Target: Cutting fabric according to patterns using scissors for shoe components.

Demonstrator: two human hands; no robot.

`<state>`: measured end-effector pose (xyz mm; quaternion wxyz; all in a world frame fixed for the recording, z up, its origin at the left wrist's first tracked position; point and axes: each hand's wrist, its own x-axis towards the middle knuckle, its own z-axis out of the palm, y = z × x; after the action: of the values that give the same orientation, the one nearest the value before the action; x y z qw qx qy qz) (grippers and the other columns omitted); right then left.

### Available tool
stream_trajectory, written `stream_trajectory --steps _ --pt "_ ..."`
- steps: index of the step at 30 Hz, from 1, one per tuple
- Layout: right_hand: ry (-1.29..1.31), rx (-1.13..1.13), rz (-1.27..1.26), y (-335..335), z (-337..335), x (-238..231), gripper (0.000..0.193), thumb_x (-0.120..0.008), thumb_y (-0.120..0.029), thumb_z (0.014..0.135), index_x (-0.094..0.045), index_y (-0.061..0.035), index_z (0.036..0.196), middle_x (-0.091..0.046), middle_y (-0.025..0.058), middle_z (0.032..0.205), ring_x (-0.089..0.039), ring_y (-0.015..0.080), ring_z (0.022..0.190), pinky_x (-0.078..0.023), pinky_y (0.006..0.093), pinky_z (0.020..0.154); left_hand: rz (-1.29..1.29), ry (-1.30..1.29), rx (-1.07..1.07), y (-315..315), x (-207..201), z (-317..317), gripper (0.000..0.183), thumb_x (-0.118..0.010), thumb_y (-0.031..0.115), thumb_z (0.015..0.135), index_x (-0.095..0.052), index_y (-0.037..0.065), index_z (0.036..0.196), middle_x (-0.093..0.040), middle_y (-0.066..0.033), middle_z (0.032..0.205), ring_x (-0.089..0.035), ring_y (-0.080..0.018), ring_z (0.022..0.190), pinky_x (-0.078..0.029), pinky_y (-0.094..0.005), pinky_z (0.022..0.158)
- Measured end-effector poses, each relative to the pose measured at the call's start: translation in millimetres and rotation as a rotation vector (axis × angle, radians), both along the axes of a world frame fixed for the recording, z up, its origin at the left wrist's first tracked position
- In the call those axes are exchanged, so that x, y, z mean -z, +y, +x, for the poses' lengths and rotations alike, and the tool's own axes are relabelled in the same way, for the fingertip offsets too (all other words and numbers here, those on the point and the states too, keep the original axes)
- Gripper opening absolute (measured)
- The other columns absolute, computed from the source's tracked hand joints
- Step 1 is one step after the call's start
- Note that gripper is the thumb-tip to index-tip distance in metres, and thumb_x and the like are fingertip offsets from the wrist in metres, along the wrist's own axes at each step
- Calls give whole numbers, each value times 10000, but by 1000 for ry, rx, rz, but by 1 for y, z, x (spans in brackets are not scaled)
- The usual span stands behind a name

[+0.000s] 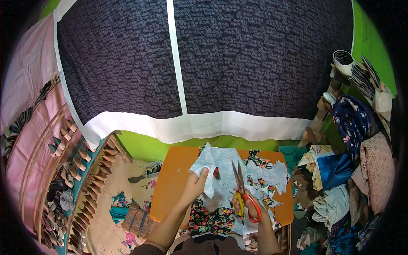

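Observation:
My left hand [196, 186] pinches a piece of pale blue fabric [224, 160], its thumb pressed on top near the left edge. My right hand [257, 209] is closed around the scissors [239, 180], which have one red and one yellow handle loop. Their blades point away from me, slightly apart, just right of the held piece. Black floral fabric [212, 219] lies beneath, close to my body. Irregular pale and floral scraps [272, 175] cover the right side of the orange table [166, 192].
Wooden shoe forms stand in rows on a curved rack [91, 191] at the left. A brown patterned bundle [138, 222] and scraps lie on the floor. Heaped cloth [333, 204] crowds the right side. A dark patterned curtain [255, 63] hangs beyond the table.

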<state>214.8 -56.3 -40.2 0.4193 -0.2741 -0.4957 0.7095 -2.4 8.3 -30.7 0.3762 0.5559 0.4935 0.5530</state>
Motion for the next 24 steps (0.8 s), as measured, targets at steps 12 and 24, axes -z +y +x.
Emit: stream_trajectory --steps 12,24 --pt "-266 -279 65 10 7 16 849 -397 -656 721 -250 -12 1253 -400 18 845 -402 78 685 -373 201 598 70 524 -191 5 -8 13 586 -367 392 856 -568 -60 543 -482 -216 457 -491 -334 422 -399 -403 478" --pt "-270 -166 158 22 -9 10 825 -416 -637 720 -252 -35 1259 -384 0 853 -366 74 702 -354 183 625 -111 623 22 -8 -38 20 569 -382 432 849 -594 -17 572 -472 -84 374 -533 -215 416 -431 -337 469"
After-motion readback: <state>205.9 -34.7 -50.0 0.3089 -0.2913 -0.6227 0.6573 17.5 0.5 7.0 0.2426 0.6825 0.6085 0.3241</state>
